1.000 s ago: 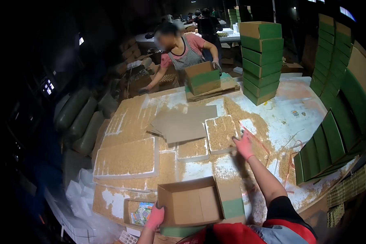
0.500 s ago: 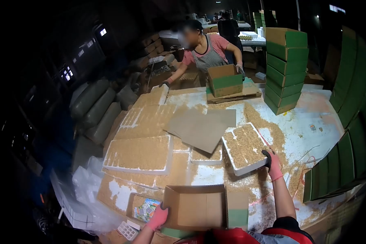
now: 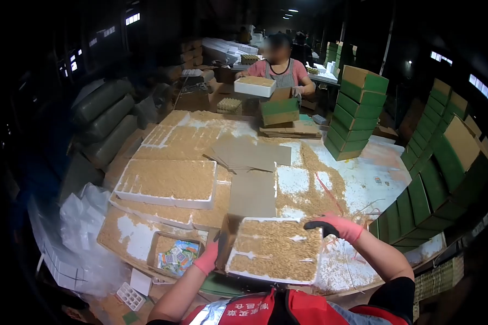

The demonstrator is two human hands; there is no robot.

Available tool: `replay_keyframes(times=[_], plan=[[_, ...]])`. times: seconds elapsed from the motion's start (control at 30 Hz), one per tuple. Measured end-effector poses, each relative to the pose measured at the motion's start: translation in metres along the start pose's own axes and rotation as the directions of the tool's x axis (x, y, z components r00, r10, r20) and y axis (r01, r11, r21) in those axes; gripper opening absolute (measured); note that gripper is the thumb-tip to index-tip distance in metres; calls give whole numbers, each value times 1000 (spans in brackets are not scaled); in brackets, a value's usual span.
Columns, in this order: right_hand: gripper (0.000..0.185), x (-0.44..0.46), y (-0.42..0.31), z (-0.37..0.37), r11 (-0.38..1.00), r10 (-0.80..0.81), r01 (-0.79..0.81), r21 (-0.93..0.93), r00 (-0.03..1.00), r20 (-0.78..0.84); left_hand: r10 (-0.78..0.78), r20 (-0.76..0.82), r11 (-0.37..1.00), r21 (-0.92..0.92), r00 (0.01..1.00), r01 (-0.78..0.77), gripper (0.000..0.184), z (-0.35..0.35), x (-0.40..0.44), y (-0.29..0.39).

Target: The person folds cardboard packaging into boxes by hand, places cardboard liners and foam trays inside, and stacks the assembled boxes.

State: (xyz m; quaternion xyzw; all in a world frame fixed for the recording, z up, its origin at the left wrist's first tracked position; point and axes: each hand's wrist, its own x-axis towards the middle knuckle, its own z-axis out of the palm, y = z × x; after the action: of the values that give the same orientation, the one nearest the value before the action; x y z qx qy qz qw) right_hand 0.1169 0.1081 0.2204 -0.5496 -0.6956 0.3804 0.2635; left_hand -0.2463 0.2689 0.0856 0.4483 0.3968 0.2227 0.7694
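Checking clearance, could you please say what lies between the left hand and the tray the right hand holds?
In the head view, the cardboard box's side wall.

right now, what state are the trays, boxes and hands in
Held foam tray: filled
Cardboard box: open, mostly hidden
Right hand: closed on held foam tray
Left hand: at cardboard box
Small box: open, packets inside
Large foam tray: filled, flat
Co-worker's tray: raised
Green box stack: upright

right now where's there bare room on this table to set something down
Widest: the mostly bare white tabletop between the tall box stack and the leaning green boxes. A smaller patch lies between the cardboard sheet and the brown crumb strip. Crowded: the left, with the big crumb-covered tray, and the near edge, around the held tray.
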Motion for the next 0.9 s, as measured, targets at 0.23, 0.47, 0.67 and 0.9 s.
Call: replay_keyframes(times=[0.23, 0.47, 0.67, 0.9], plan=[[48, 55, 7, 88, 855, 184, -286, -433, 947, -263, 252, 54, 826, 508, 966, -244, 44, -41, 7, -39], [27, 73, 21, 119, 386, 147, 33, -922, 984, 97, 206, -161, 726, 687, 965, -40, 48, -20, 11, -36], [25, 117, 139, 141, 630, 168, 106, -769, 949, 268, 253, -162, 735, 674, 954, -80, 53, -4, 8, -24], [32, 172, 98, 28, 988, 31, -121, -100, 776, -630, 490, -214, 792, 513, 845, -330, 43, -50, 31, -105]])
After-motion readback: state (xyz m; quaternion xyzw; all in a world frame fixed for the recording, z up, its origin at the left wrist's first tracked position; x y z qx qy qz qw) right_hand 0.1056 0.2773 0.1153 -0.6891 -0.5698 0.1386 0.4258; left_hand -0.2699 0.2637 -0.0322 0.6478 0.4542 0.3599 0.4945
